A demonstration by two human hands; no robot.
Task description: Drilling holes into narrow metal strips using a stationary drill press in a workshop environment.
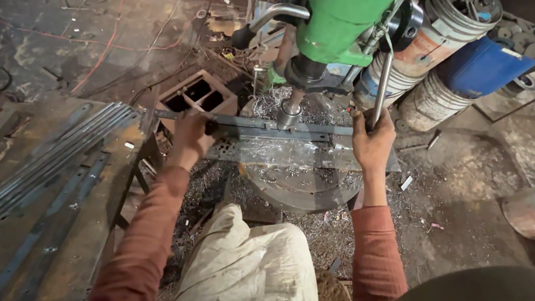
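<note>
Left grip (190, 136) clamps flat perforated steel strip (260, 139); right grip (373, 140) wraps smooth chromed feed lever (383, 85)

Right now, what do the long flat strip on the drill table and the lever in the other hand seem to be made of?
The flat strip under the left hand looks like bare steel: dull grey, punched holes, bright curly shavings around it. The lever gripped by the right hand looks like polished or plated steel rod, shiny and smooth. The round drill table seems to be cast metal, dark and worn.
</note>
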